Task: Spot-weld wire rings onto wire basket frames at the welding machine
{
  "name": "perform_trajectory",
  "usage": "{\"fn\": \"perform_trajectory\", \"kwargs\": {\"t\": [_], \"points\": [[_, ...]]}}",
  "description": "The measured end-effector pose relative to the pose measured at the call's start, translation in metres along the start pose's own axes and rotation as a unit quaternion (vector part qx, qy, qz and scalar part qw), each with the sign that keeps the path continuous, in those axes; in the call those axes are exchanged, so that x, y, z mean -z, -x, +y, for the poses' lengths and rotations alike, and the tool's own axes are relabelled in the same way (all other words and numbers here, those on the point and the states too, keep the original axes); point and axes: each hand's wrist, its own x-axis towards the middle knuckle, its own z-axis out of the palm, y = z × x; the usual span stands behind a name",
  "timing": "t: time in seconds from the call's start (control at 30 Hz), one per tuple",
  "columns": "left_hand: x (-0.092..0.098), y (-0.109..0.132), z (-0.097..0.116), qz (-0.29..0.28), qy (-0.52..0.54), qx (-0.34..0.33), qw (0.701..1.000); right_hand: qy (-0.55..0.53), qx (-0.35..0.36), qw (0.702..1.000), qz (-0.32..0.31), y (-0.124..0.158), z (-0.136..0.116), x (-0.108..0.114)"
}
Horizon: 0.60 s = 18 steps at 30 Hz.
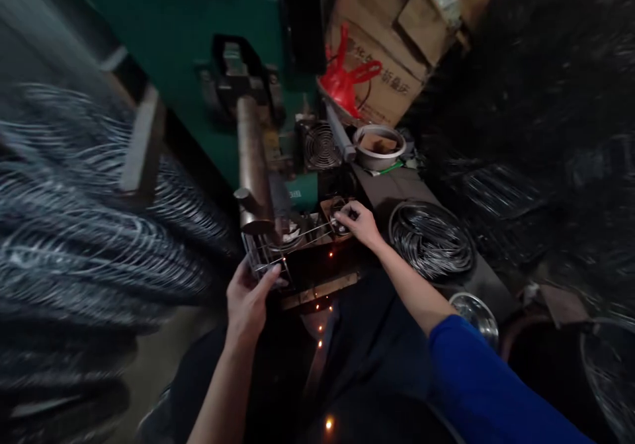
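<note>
A small wire frame (265, 255) sits under the end of a thick metal cylinder (255, 166) of a machine. My left hand (251, 298) grips the frame from the left and below, its thumb along the near edge. My right hand (360, 224) is pinched round the right end of a thin wire (315, 235), which runs left toward the frame. Orange sparks (331, 254) glow below the wire and fall past a wooden strip (322, 292) toward my lap.
Coiled wire bundles (89, 232) fill the left side. On the right are a basin of wire pieces (431, 240), a metal bowl (475, 318) and a white bowl (380, 146). Behind them stand a cardboard box (391, 77) and a red bag (343, 83).
</note>
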Motion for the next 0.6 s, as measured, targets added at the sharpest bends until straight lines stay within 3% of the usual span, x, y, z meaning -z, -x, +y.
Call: {"fn": "perform_trajectory", "kwargs": {"t": [0.07, 0.13, 0.2, 0.3, 0.43, 0.6], "points": [[0.000, 0.001, -0.005, 0.007, -0.004, 0.006, 1.000, 0.138, -0.063, 0.988, 0.008, 0.004, 0.040, 0.025], [-0.001, 0.003, -0.008, 0.018, 0.002, 0.005, 1.000, 0.303, -0.167, 0.938, -0.010, 0.013, 0.081, 0.052], [-0.003, 0.004, -0.009, 0.024, 0.008, 0.004, 1.000, 0.377, -0.233, 0.896, -0.019, 0.025, 0.118, 0.075], [-0.005, 0.004, -0.009, 0.031, 0.012, 0.006, 0.999, 0.417, -0.269, 0.867, -0.039, 0.039, 0.158, 0.093], [-0.005, 0.003, -0.008, 0.042, 0.010, 0.015, 0.999, 0.449, -0.265, 0.850, -0.078, 0.045, 0.183, 0.094], [-0.004, 0.002, -0.006, 0.041, 0.002, 0.029, 0.999, 0.485, -0.242, 0.837, -0.077, 0.046, 0.193, 0.098]]}}
